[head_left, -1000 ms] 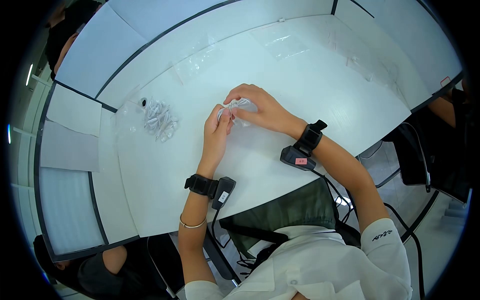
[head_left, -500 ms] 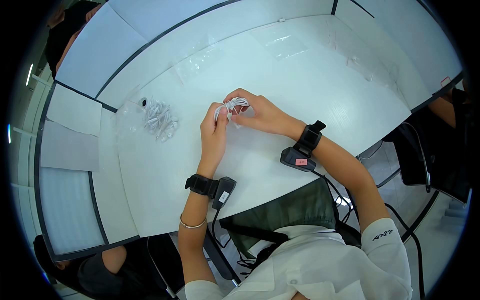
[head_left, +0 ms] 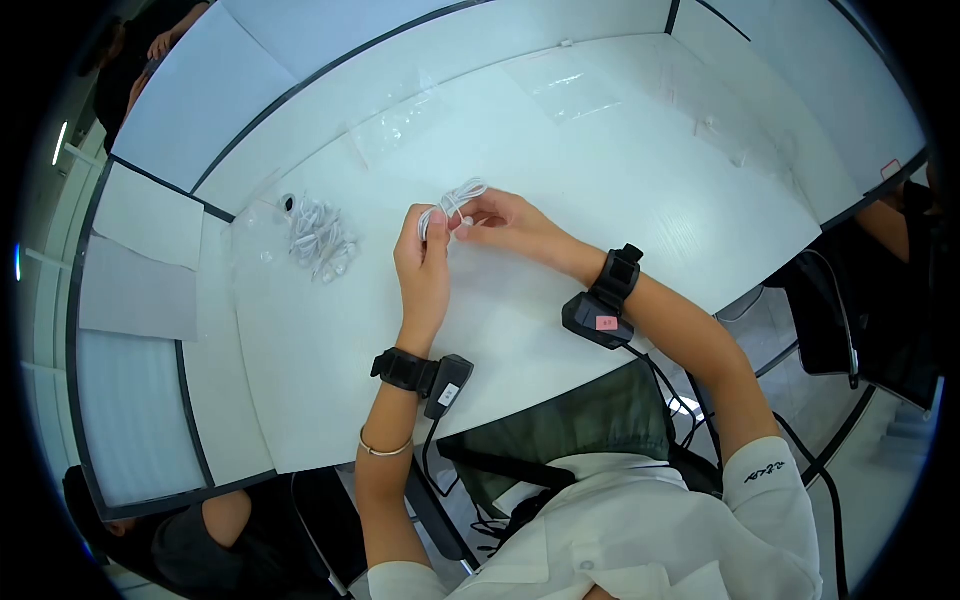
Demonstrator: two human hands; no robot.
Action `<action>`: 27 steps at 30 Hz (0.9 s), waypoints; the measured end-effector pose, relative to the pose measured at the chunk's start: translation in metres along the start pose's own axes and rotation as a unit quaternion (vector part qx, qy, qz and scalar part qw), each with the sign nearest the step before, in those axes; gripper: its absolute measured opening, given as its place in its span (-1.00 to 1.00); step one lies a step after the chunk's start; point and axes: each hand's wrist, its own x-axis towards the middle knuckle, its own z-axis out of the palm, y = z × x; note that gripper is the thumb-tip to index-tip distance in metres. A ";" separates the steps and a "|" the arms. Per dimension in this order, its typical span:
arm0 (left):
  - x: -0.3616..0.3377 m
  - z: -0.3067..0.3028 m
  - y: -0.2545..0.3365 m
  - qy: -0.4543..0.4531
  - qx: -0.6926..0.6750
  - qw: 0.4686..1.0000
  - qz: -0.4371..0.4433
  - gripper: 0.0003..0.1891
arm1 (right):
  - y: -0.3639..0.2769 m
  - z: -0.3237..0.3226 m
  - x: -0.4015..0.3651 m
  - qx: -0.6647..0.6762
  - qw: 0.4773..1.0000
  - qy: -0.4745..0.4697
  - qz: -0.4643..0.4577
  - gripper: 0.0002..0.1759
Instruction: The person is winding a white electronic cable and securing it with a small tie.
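Note:
A coiled bundle of thin white cable [head_left: 463,195] is held above the white table. My left hand [head_left: 421,252] is closed around the near end of the coil, thumb pressed on it. My right hand [head_left: 512,228] is beside the coil's right side, its fingers pinched together near a small white end piece [head_left: 464,224] of the cable. Part of the coil is hidden behind the left thumb and fingers.
Left of my hands, a heap of white cables [head_left: 322,240] lies on the table [head_left: 620,190] near a small black round piece [head_left: 290,203]. Clear plastic bags [head_left: 572,92] rest toward the back. Low partitions [head_left: 330,110] border the table. Wrist devices trail black cords. Other people sit beyond.
My right hand has come away from the top of the coil and dropped to the small end piece. The coil now stands more upright in my left hand.

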 end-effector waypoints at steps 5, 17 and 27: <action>0.000 0.002 0.003 -0.006 0.006 1.000 -0.002 -0.74 | 0.000 0.005 -0.004 -0.085 0.996 0.005 -0.004 -0.68; -0.001 0.001 -0.006 -0.116 0.107 0.987 0.015 -0.80 | -0.033 -0.007 -0.009 -0.336 0.909 0.172 -0.178 -0.66; 0.002 -0.005 0.006 -0.212 -0.248 0.936 -0.132 -0.76 | -0.017 -0.038 0.002 -0.107 0.991 0.072 0.028 -0.54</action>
